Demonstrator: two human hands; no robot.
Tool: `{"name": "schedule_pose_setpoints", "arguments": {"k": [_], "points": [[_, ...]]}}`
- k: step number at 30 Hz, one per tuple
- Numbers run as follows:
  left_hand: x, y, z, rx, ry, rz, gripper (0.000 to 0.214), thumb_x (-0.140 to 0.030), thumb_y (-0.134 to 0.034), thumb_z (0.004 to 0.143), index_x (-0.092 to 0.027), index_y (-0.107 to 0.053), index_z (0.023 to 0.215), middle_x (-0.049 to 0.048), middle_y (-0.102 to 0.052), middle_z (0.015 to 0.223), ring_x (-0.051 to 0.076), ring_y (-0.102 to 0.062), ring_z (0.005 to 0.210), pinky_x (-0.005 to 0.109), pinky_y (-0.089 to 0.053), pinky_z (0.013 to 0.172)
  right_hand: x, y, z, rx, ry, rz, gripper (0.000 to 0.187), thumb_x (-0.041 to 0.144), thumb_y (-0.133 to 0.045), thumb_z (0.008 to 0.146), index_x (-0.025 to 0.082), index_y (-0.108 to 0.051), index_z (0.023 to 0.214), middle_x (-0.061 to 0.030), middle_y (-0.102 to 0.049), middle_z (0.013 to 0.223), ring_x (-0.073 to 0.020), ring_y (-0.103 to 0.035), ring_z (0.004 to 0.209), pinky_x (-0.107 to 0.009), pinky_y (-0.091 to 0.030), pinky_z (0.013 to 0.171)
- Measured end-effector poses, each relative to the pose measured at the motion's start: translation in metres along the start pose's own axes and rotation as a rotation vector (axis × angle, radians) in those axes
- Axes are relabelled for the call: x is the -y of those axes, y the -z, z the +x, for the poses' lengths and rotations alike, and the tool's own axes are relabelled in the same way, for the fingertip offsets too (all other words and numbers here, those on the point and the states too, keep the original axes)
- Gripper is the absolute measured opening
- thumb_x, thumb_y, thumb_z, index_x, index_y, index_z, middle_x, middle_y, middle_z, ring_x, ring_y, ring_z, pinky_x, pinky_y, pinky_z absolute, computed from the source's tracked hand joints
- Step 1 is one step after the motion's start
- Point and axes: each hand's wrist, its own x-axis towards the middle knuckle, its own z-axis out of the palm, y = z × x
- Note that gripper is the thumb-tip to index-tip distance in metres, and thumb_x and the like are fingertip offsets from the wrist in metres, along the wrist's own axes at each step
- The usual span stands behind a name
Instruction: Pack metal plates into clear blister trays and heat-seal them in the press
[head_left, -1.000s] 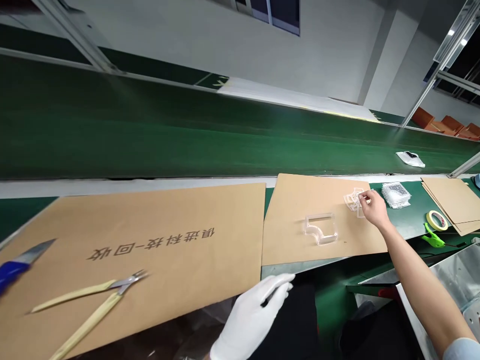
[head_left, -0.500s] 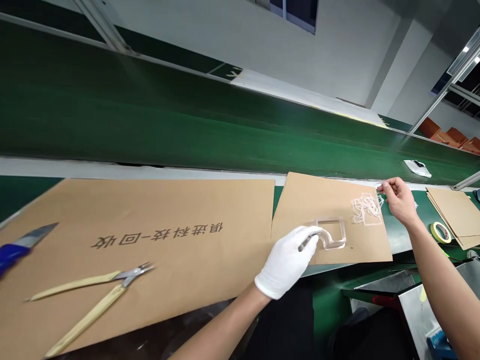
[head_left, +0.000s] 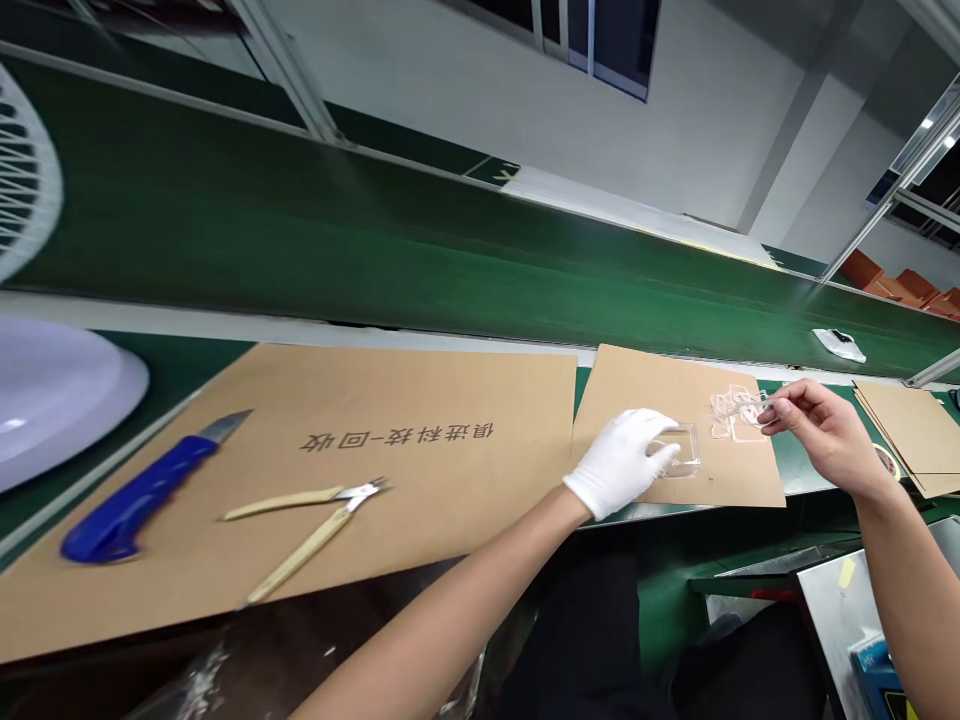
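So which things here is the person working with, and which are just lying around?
Working with: gloved left hand, bare right hand, clear plastic frame, pile of clear plastic pieces.

Just lying around: blue knife, yellow-handled cutters, big brown paper.

The left hand [head_left: 621,465] partly hides the clear plastic frame [head_left: 684,450]; the knife [head_left: 139,490] is blurred.

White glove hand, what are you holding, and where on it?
The gloved left hand seems to grip the clear plastic piece by its left edge.
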Motion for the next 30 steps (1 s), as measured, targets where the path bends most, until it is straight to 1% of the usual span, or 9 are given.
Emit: {"name": "schedule_pose_setpoints", "arguments": {"k": [3, 5, 10, 14, 18, 21, 25, 28, 30], "points": [[0.012, -0.025, 0.008, 0.174, -0.1, 0.299, 0.034, -0.046, -0.075, 0.094, -0.021, -0.079, 0.117, 0.0168, -0.064, 0.149, 0.047, -0.042, 0.153, 0.062, -0.047, 0.114, 0.002, -0.009, -0.022, 0.017, 0.04, -0.022, 0.036, 0.058, -0.066, 0.103, 0.023, -0.072, 0.102, -0.0069, -0.078, 0.093, -0.0219, -0.077, 0.087, -0.04, -0.067, 0.084], [0.021, -0.036, 0.007, 0.223, -0.122, 0.391, 0.029, -0.044, -0.073, 0.096, -0.021, -0.08, 0.112, 0.0178, -0.055, 0.16, 0.05, -0.033, 0.158, 0.066, -0.047, 0.111, 0.0, -0.013, -0.036, 0.046, 0.048, -0.043, 0.03, 0.051, -0.069, 0.103, 0.024, -0.071, 0.113, -0.007, -0.078, 0.099, -0.0218, -0.076, 0.09, -0.039, -0.066, 0.086], [0.019, -0.023, -0.005, 0.193, -0.091, 0.355, 0.028, -0.04, -0.073, 0.096, -0.018, -0.079, 0.113, 0.0196, -0.053, 0.162, 0.049, -0.03, 0.16, 0.068, -0.044, 0.116, 0.007, -0.011, -0.059, 0.159, 0.043, -0.096, 0.027, 0.034, -0.067, 0.105, 0.027, -0.067, 0.131, -0.0091, -0.075, 0.123, -0.0245, -0.075, 0.112, -0.043, -0.065, 0.098], [-0.021, 0.015, -0.013, 0.126, -0.05, -0.015, 0.046, -0.046, -0.067, 0.099, -0.021, -0.07, 0.137, 0.0146, -0.057, 0.16, 0.039, -0.044, 0.155, 0.059, -0.04, 0.125, 0.024, -0.009, -0.068, 0.242, 0.124, -0.071, 0.03, 0.027, -0.062, 0.106, 0.03, -0.067, 0.135, -0.0093, -0.068, 0.134, -0.0252, -0.069, 0.124, -0.041, -0.068, 0.097], [-0.075, 0.044, -0.01, 0.304, -0.109, -0.475, 0.054, -0.051, -0.059, 0.102, -0.023, -0.062, 0.149, 0.0092, -0.065, 0.151, 0.03, -0.066, 0.131, 0.044, -0.055, 0.111, 0.04, -0.01, -0.077, 0.3, 0.252, -0.067, 0.039, 0.019, -0.054, 0.108, 0.035, -0.065, 0.141, -0.0087, -0.052, 0.144, -0.0232, -0.062, 0.131, -0.036, -0.071, 0.094], [-0.107, 0.045, -0.005, 0.449, -0.151, -0.532, 0.045, -0.049, -0.066, 0.098, -0.022, -0.074, 0.132, 0.0046, -0.078, 0.125, 0.028, -0.072, 0.113, 0.038, -0.058, 0.099, 0.047, -0.01, -0.088, 0.283, 0.28, -0.082, 0.04, 0.018, -0.052, 0.109, 0.037, -0.064, 0.142, -0.0087, -0.048, 0.138, -0.0231, -0.061, 0.127, -0.037, -0.072, 0.092], [-0.132, 0.036, -0.004, 0.469, -0.077, -0.521, 0.029, -0.045, -0.07, 0.093, -0.019, -0.081, 0.097, 0.0013, -0.077, 0.088, 0.02, -0.071, 0.084, 0.03, -0.057, 0.081, 0.042, -0.006, -0.108, 0.137, 0.244, -0.041, 0.035, 0.023, -0.057, 0.107, 0.037, -0.066, 0.138, -0.0085, -0.048, 0.134, -0.0235, -0.061, 0.122, -0.04, -0.073, 0.09], [-0.145, 0.033, -0.009, 0.449, -0.032, -0.492, 0.026, -0.04, -0.068, 0.092, -0.018, -0.08, 0.088, 0.0017, -0.075, 0.08, 0.018, -0.068, 0.077, 0.029, -0.055, 0.077, 0.02, -0.009, -0.123, -0.026, 0.132, 0.087, 0.042, 0.03, -0.07, 0.102, 0.036, -0.061, 0.143, -0.0089, -0.051, 0.14, -0.024, -0.063, 0.125, -0.041, -0.071, 0.094], [-0.151, 0.032, -0.015, 0.441, 0.005, -0.535, 0.024, -0.04, -0.07, 0.09, -0.018, -0.08, 0.088, 0.0029, -0.077, 0.083, 0.019, -0.07, 0.078, 0.03, -0.056, 0.079, -0.001, -0.017, -0.134, -0.054, 0.022, 0.228, 0.055, 0.036, -0.081, 0.095, 0.033, -0.058, 0.145, -0.0099, -0.058, 0.141, -0.0249, -0.065, 0.127, -0.043, -0.067, 0.101]]}}
